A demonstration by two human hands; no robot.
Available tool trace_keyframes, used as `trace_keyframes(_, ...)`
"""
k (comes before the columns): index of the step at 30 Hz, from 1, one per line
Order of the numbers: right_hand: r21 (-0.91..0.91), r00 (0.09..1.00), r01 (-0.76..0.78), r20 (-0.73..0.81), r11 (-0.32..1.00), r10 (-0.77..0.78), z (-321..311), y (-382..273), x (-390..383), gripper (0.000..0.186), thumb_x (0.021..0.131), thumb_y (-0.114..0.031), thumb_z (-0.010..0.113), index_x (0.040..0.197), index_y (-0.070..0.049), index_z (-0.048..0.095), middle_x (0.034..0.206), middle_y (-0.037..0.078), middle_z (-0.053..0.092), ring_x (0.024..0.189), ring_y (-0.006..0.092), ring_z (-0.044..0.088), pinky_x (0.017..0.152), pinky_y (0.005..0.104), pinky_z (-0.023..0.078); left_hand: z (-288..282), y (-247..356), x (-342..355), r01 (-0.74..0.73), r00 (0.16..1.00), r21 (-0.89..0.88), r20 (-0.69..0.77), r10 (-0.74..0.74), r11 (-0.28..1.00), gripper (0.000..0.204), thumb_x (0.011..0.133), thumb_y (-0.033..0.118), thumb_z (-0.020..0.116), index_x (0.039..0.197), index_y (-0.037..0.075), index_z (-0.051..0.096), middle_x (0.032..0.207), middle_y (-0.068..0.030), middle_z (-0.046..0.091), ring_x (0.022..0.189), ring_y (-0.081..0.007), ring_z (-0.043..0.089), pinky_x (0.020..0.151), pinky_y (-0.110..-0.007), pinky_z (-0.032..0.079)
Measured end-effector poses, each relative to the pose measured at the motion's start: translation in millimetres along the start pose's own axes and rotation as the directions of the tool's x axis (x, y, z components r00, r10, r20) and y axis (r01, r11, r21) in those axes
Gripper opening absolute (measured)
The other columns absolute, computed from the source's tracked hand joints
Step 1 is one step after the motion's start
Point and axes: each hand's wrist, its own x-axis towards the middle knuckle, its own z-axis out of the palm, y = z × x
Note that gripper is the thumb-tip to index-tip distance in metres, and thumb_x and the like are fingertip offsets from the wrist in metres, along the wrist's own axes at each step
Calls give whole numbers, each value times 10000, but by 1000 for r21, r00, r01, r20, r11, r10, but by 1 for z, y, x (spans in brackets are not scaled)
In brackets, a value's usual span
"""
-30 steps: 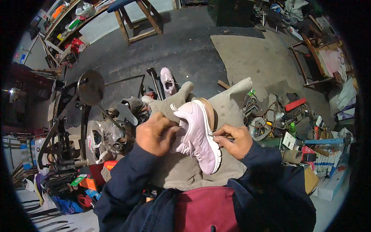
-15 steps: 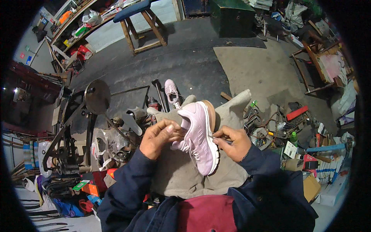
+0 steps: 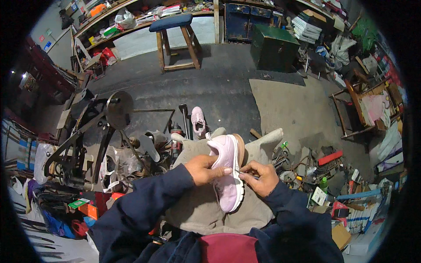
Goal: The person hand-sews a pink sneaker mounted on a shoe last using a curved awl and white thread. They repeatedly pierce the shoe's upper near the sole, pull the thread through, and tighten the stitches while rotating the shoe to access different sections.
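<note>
A pale pink sneaker (image 3: 229,195) with a white sole (image 3: 238,186) lies over my lap, its toe toward me and the sole facing right. My left hand (image 3: 202,170) grips it from the left, the thumb pressed across the upper near the sole edge. At that edge, my right hand (image 3: 262,179) is closed in a pinch on a thin tool, mostly hidden by the fingers. Behind the sneaker's heel shows a tan curved piece (image 3: 241,147). A beige cloth (image 3: 193,210) covers my lap. The matching pink sneaker (image 3: 198,118) rests on the floor beyond my knees.
A black machine with a round wheel (image 3: 119,110) stands at left. Tools and scraps (image 3: 302,166) pile up at right, with a red box (image 3: 330,158) among them. Farther off are a blue-topped stool (image 3: 172,23), a green chest (image 3: 274,48) and a wooden chair (image 3: 362,105).
My left hand has come from beside the sneaker's opening to grip its upper, thumb near the sole. My right hand stays at the sole edge. The whole view has tilted up, showing more of the room.
</note>
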Motion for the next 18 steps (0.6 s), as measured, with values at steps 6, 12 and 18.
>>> trace_keyframes(6,110,995,-93,-15,990,95,7,7,-1,140,912,-52,766,997,41,705,825,78,734,733,95,672,661,257,529,0,1,2,24,1000,71,-7,-24,997,623,948,567,674,1150,-22,698,965,-219,726,915,-294,696,823,-416,520)
trace_keyframes(12,87,996,-30,-76,996,36,12,11,-6,119,902,-29,771,981,31,706,829,66,740,746,77,667,670,238,524,0,1,1,3,1000,109,-16,-1,994,656,912,574,706,1101,-55,699,984,-282,719,957,-381,716,841,-447,530)
trace_keyframes(18,24,994,-68,-88,997,70,12,6,-12,152,894,-80,783,994,12,715,813,62,742,732,90,671,671,253,526,23,-12,-16,-117,971,203,-182,155,972,552,932,501,721,988,-48,692,781,-254,697,726,-378,715,679,-453,534)
